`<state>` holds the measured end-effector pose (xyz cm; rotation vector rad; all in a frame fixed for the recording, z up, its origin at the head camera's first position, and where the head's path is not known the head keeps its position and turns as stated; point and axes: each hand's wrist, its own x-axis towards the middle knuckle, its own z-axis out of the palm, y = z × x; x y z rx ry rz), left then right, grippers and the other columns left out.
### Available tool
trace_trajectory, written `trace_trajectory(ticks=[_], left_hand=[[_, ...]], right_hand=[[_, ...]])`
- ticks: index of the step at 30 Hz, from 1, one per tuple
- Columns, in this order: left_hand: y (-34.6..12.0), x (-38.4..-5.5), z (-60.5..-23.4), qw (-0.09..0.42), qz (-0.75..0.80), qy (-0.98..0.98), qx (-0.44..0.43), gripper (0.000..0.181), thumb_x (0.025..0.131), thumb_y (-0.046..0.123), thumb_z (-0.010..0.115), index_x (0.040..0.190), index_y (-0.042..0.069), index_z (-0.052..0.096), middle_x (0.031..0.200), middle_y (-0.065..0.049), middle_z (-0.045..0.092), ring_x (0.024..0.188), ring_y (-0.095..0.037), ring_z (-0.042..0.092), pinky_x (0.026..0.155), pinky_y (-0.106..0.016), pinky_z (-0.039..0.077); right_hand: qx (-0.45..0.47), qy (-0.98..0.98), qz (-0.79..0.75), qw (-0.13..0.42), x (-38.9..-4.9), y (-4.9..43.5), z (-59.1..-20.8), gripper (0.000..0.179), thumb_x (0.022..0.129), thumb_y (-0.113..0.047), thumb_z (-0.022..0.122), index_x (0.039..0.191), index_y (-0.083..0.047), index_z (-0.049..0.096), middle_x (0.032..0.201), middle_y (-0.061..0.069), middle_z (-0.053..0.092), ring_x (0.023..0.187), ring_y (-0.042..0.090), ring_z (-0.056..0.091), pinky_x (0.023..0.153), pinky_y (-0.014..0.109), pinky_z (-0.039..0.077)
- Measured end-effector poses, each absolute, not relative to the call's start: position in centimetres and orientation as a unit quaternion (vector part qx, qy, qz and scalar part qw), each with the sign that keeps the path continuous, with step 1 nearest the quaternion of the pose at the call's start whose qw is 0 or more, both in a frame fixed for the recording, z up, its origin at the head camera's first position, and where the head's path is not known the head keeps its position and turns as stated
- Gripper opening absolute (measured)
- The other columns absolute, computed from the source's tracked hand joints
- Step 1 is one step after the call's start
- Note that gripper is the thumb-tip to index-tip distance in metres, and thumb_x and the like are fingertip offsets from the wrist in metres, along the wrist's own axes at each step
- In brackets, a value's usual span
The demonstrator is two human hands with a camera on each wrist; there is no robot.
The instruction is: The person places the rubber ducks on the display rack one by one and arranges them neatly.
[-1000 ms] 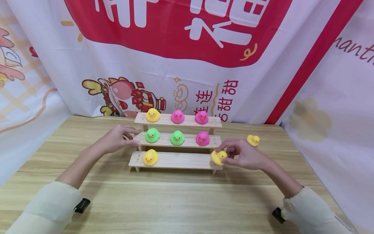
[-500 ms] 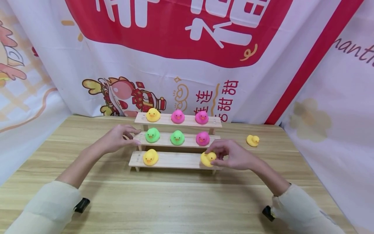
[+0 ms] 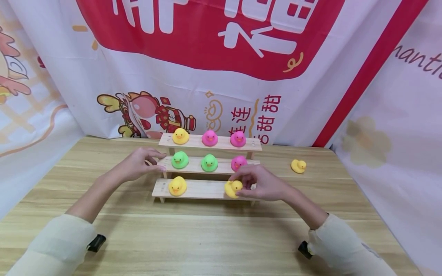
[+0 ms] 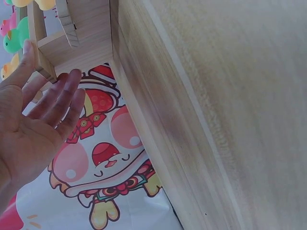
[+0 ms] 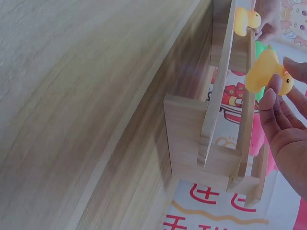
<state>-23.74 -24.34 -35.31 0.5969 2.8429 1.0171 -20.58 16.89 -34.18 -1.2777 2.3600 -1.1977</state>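
Observation:
A three-tier wooden stand [image 3: 203,188] bears small rubber ducks. My left hand [image 3: 139,164] is at the left end of the middle tier, thumb at its front edge and index finger at its back; the left wrist view shows the left hand [image 4: 38,129] with thumb and fingers about the board's end. My right hand [image 3: 264,183] pinches a yellow rubber duck [image 3: 232,189] over the right half of the bottom tier. In the right wrist view this rubber duck [image 5: 263,72] sits between thumb and fingertips, seemingly above the board. Another yellow duck [image 3: 177,186] stands at the bottom tier's left.
On the middle tier are two green ducks [image 3: 209,163] and a pink duck [image 3: 238,163], partly behind my right hand. The top tier holds a yellow duck [image 3: 180,136] and two pink ducks [image 3: 209,138]. One yellow duck [image 3: 298,166] lies on the table, right of the stand.
My right hand has moved left along the bottom tier, from its right end, carrying the yellow rubber duck. My left hand has stayed at the middle tier's end.

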Motion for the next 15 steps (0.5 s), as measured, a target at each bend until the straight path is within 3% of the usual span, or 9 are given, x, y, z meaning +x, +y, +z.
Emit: trace_trajectory(ticks=[15], left_hand=[[-24.4,-23.5,-35.3,0.027,0.333,0.921,0.199,0.050,0.091,0.018,0.082,0.131,-0.008,0.066,0.128,-0.027,0.068,0.096,-0.030,0.071,0.082,-0.041,0.062]], right_hand=[[-0.437,0.799,-0.402,0.092,-20.6,15.1,-34.7,0.025,0.089,-0.003,0.080,0.113,-0.003,0.072,0.092,0.003,0.066,0.074,0.009,0.061,0.068,0.028,0.059]])
